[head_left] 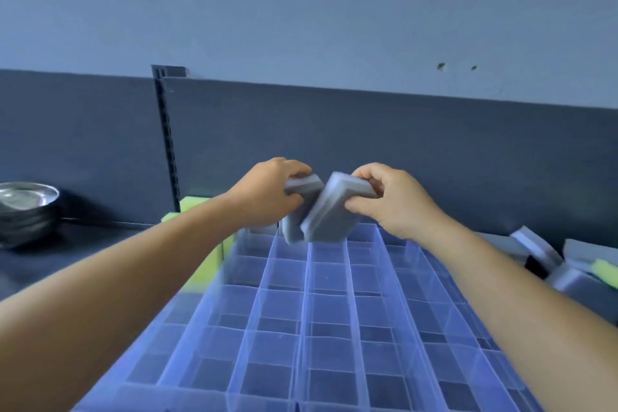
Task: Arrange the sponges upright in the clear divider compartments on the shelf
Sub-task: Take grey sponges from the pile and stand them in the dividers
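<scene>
In the head view, a stack of shiny round metal bowls (25, 207) is seen at the far left on the dark shelf surface (83, 244). A little to the right, a slotted dark metal upright (166, 137) is fixed against the dark back panel (401, 144), and yellow-green rectangular sponges (192, 207) are partly hidden behind the left forearm. The left hand (267, 194) is held above the far edge of the clear plastic divider grid (334, 311), and its fingers are curled around a grey rectangular sponge (294, 211), which is gripped at its upper part and hangs almost upright. Just beside it, touching it, a second grey rectangular sponge (334, 211) is tilted with its lower end over the back row of compartments; it is pinched between thumb and curled fingers of the right hand (398, 204). Neither sponge is seated in a compartment yet. At the far right, a loose pile of grey, white and yellow-green sponges (568, 264) is lying on the shelf beside the grid.
</scene>
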The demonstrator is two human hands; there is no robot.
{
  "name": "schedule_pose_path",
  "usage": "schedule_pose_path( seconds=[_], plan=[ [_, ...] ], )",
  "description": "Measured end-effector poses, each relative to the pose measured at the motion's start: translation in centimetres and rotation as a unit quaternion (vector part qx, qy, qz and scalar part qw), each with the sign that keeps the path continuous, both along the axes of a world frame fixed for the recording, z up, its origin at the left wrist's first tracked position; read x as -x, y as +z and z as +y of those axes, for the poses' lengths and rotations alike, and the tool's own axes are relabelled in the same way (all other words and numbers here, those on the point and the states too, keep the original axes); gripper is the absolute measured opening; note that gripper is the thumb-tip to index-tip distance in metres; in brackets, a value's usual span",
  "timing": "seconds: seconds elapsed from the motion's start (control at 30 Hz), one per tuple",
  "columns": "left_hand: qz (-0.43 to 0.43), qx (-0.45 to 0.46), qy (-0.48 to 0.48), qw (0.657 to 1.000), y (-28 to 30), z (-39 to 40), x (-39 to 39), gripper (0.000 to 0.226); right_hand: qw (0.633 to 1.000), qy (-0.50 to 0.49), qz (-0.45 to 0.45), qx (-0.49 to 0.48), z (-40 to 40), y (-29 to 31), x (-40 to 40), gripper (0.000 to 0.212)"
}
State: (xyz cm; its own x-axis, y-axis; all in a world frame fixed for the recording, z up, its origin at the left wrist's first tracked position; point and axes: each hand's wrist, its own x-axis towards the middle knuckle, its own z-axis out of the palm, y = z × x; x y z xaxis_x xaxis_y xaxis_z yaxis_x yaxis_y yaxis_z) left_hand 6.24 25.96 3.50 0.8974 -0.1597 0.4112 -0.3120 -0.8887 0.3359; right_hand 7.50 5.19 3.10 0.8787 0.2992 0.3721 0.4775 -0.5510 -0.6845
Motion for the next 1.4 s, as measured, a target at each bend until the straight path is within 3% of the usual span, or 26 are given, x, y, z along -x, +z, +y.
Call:
schedule_pose_path(
  seconds=[0.37, 0.67, 0.97, 1.27, 1.4],
  plan=[
    [0.034, 0.01, 0.036, 0.999, -1.2, 8.3, -0.7, 0.037, 0.992, -0.077, -0.046, 0.088, 7.0, -0.8, -1.6, 0.019],
    [0.052, 0.003, 0.002, 0.999, -2.9, 9.0, -2.2, 0.043, 0.979, -0.106, -0.026, 0.17, 7.9, -2.3, -2.8, 0.013],
    [0.055, -0.004, -0.017, 0.998, -3.6, 8.8, -3.2, 0.044, 0.977, -0.107, -0.019, 0.184, 8.3, -3.4, -3.6, 0.014],
    [0.049, -0.155, 0.014, 0.987, -4.1, 7.2, -3.2, 0.042, 0.954, -0.08, -0.068, 0.28, 10.0, -4.6, -3.5, 0.025],
    [0.054, -0.217, 0.033, 0.974, -4.2, 7.0, -3.2, 0.022, 0.94, -0.082, -0.052, 0.328, 10.7, -5.7, -3.6, 0.028]
  ],
)
